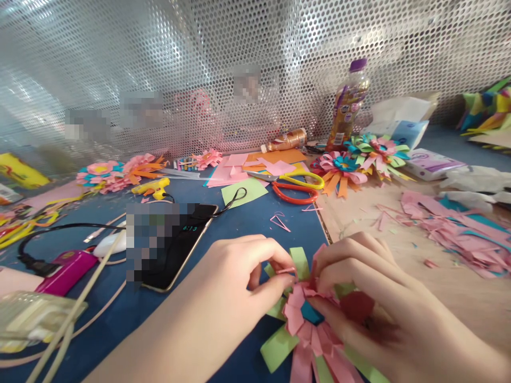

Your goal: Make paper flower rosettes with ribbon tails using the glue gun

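Note:
Between both hands is a paper flower with pink petals, light green loops and a blue centre. Thumb and forefinger of my left hand pinch a small pink paper piece at the flower's upper left edge. My right hand curls over the flower's right side, its thumb and fingers closed on the pink petals and covering part of them. Beyond my left hand lies a phone with a dark screen. Scissors with yellow and orange-red handles rest farther back.
Finished paper flowers stand at the back. A yellow glue gun, cables and a magenta block are at left. An upright bottle stands by a perforated metal panel. Pink paper scraps cover the right side.

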Demonstrator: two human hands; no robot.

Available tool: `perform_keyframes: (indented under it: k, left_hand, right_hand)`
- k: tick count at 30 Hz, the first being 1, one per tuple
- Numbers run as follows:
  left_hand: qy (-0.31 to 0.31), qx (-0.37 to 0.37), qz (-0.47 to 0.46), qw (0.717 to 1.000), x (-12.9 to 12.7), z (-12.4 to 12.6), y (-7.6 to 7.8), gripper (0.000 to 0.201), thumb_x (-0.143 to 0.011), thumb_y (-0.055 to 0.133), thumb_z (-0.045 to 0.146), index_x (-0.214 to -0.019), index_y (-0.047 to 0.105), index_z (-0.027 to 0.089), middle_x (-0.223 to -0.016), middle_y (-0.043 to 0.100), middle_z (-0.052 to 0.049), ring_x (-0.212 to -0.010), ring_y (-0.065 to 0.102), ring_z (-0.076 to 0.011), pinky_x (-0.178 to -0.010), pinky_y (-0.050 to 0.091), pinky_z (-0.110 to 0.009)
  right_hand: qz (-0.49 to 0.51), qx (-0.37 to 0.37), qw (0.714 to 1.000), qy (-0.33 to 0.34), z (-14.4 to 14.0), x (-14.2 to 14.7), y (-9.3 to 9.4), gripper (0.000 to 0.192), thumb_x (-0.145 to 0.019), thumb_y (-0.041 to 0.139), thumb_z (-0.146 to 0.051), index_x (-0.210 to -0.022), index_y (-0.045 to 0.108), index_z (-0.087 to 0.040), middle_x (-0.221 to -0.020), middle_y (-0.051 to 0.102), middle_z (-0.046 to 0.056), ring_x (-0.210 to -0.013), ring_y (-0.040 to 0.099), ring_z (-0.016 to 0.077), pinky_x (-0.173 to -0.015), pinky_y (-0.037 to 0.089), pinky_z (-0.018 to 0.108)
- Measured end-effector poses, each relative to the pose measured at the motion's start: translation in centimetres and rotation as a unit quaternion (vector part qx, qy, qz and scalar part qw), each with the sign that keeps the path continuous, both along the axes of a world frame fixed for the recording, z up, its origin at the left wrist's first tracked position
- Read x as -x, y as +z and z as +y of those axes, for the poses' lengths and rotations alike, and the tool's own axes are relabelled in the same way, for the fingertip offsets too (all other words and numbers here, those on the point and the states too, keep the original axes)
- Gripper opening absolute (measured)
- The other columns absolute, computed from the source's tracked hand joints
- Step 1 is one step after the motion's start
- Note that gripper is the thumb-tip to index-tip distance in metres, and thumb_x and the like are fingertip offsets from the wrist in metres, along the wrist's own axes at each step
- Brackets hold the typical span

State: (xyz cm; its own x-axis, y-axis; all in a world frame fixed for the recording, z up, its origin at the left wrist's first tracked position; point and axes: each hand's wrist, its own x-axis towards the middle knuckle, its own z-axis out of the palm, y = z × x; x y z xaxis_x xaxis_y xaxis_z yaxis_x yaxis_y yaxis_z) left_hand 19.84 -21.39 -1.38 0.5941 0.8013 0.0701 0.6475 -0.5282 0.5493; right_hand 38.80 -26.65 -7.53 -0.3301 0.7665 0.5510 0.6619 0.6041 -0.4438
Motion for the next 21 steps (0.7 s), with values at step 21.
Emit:
perform_keyframes:
  k: [21]
  left_hand:
    - [0.015, 0.025, 0.013, 1.000, -0.22, -0.02, 0.13, 0.006, -0.077, 0.063, 0.024, -0.072, 0.065, 0.024, -0.060, 0.056, 0.009, -0.048, 0.041, -0.0043, -0.047, 0.031, -0.015]
  right_hand:
    - [0.010, 0.004, 1.000, -0.002, 0.29, 0.05, -0.26, 0.016, -0.079, 0.055, -0.009, -0.084, 0.049, -0.023, -0.090, 0.057, 0.005, -0.079, 0.051, 0.0191, -0.065, 0.041, 0.036]
